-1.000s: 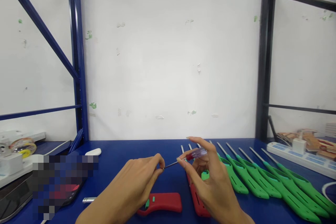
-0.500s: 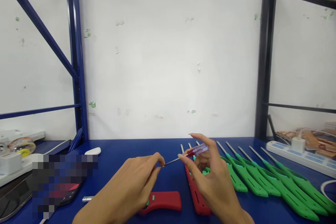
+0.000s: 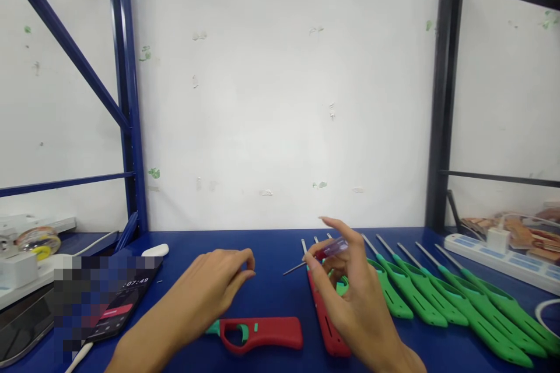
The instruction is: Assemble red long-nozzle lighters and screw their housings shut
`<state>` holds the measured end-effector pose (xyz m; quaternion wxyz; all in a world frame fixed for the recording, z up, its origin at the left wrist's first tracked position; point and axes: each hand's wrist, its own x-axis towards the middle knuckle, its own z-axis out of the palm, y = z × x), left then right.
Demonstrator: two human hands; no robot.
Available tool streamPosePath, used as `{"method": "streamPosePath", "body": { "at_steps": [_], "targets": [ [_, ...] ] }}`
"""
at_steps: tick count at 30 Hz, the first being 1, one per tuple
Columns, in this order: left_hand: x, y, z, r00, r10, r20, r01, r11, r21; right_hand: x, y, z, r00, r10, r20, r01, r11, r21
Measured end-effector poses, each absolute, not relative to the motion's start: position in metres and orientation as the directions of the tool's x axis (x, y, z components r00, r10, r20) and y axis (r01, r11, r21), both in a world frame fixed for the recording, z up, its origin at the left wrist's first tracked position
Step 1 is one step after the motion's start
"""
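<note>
My right hand (image 3: pixel 345 280) holds a screwdriver (image 3: pixel 335 249) with a clear purple and red handle. Its thin metal shaft (image 3: pixel 294 268) points left and slightly down, with the tip free in the air. To the left, my left hand (image 3: pixel 223 274) hovers with curled fingers, and a small gap shows between thumb and index fingertip; nothing is seen in it. Below lies a red gas lighter (image 3: pixel 271 332) with a green trigger, its front end hidden behind my left forearm. Another red lighter (image 3: pixel 326 326) lies partly under my right hand.
Several green lighters (image 3: pixel 464 303) lie in a slanted row at right, beside a white power strip (image 3: pixel 481 256). At left are a phone (image 3: pixel 125 309), a white object (image 3: pixel 156 250) and a cable. A tiny light piece (image 3: pixel 160 281) lies near the phone. Rack posts (image 3: pixel 126 99) flank the table.
My left hand has moved left, away from the screwdriver tip, and its pinch has loosened. A tiny piece now shows on the table near the phone. The right hand has barely shifted.
</note>
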<state>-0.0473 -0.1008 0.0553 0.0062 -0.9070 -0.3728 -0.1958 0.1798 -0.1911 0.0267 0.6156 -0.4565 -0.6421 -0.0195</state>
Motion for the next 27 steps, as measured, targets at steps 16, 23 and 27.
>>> {"method": "streamPosePath", "body": {
  "at_steps": [16, 23, 27],
  "targets": [
    [-0.159, -0.012, 0.038, 0.357, 0.924, 0.136, 0.897, -0.380, 0.226, 0.177, -0.202, 0.028, 0.063, 0.756, 0.652, 0.632, 0.475, -0.612],
    [-0.185, 0.005, 0.018, 0.224, 0.969, 0.100, 0.956, -0.238, 0.171, 0.176, -0.192, 0.019, -0.135, 0.802, 0.582, 0.772, 0.453, -0.445],
    [-0.194, 0.013, 0.009, 0.169, 0.982, 0.089, 0.978, -0.179, 0.112, 0.174, -0.186, 0.011, -0.233, 0.831, 0.505, 0.801, 0.458, -0.385]
  ]
}}
